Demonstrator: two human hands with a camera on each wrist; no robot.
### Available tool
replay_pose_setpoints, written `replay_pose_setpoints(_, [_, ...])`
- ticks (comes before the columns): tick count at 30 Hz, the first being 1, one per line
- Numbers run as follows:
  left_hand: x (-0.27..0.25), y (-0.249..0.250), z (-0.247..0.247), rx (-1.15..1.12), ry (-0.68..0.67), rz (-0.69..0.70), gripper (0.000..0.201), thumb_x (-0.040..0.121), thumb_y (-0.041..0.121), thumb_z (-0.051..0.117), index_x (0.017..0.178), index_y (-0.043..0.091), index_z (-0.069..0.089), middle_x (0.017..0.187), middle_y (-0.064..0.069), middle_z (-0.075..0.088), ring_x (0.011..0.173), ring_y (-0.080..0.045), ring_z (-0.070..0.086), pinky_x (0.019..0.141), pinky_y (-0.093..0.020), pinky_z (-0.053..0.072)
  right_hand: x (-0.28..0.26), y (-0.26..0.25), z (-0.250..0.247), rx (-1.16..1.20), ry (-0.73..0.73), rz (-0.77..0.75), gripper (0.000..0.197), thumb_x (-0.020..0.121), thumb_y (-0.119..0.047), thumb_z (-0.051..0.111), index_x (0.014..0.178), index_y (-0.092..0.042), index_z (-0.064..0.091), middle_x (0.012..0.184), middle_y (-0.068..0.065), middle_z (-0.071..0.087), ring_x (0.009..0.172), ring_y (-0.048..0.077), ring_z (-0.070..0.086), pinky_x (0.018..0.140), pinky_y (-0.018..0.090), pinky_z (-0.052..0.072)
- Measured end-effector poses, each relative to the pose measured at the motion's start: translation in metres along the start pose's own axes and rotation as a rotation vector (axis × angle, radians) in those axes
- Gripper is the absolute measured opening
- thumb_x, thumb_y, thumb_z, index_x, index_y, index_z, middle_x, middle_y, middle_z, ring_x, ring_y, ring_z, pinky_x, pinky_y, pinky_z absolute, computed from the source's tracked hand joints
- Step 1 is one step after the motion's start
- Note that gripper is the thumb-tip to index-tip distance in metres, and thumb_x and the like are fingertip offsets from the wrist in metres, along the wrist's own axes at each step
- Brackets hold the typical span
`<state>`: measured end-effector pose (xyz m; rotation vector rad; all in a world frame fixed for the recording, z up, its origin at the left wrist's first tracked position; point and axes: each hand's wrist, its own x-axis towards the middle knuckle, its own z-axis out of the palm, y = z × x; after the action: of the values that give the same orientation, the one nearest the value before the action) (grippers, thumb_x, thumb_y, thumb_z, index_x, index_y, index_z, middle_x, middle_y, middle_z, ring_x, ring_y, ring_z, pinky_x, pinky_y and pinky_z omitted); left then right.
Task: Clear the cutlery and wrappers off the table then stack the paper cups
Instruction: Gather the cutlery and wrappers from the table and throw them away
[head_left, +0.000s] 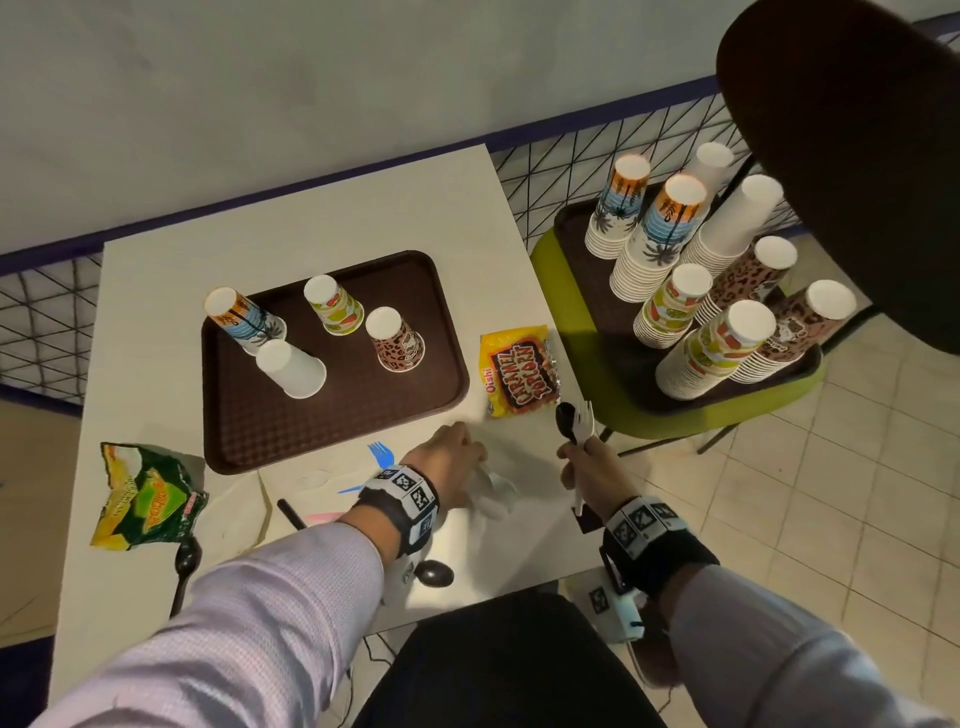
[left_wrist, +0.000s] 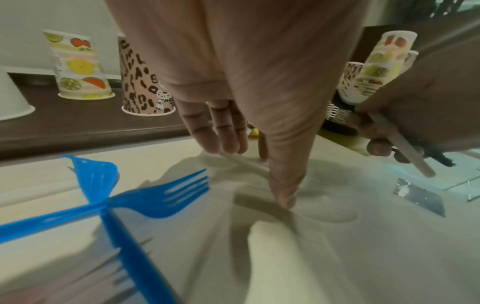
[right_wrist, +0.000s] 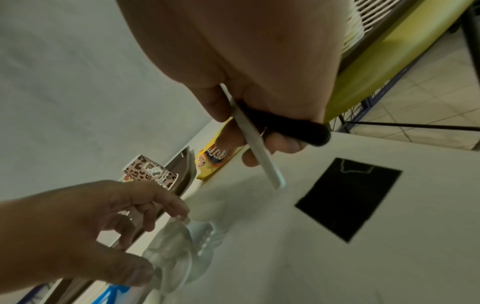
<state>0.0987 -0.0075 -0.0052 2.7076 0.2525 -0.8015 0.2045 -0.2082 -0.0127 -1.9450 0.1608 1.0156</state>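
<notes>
Landmark: brown rectangular plastic tray (head_left: 337, 415) on the white table (head_left: 156, 364). Four inverted paper cups (head_left: 332, 304) stand on it. Left of its near corner lies a green-and-yellow snack wrapper (head_left: 145, 493). Near its front edge, crossed blue plastic forks (left_wrist: 145, 197). The left hand (head_left: 452, 462), fingers curled, pinches clear cutlery (right_wrist: 182, 242). Right of the tray, the right hand (head_left: 587, 467) clamps a black plastic spoon (head_left: 565, 415) and white plastic fork (head_left: 584, 421); a yellow popcorn wrapper (head_left: 519, 369) lies beside the tray.

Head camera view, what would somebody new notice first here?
Probably the crowd of tall paper cup stacks on a tray on the green chair, right of the table. Next, the right hand gripping a black spoon and white fork upright, while the left hand reaches onto clear plastic cutlery at the table's near edge.
</notes>
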Motion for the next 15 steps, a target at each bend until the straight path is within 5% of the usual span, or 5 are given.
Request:
replay_pose_setpoints(7, [0.014, 0.018, -0.003, 0.209, -0.019, 0.098, 0.055, 0.087, 0.029, 0.073, 0.138, 0.028, 0.052, 0.132, -0.005, 0.041, 0.123, -0.025, 0.045, 0.09, -0.039, 0.053, 0.004, 0.008, -0.008, 0.008, -0.045, 0.057, 0.023, 0.106, -0.015, 0.042, 0.108, 0.001, 0.059, 0.069, 0.008, 0.059, 0.061, 0.019, 0.054, 0.066, 0.031, 0.047])
replay_pose_setpoints(15, [0.033, 0.026, 0.006, 0.307, -0.002, 0.098, 0.029, 0.099, 0.033, 0.051, 0.119, 0.018, 0.064, 0.13, -0.006, 0.047, 0.118, -0.026, 0.048, 0.085, -0.036, 0.05, 0.006, 0.011, -0.017, 0.01, -0.036, 0.063, 0.02, 0.106, -0.013, 0.043, 0.107, 0.0, 0.059, 0.072, 0.009, 0.061, 0.062, 0.019, 0.057, 0.067, 0.03, 0.051])
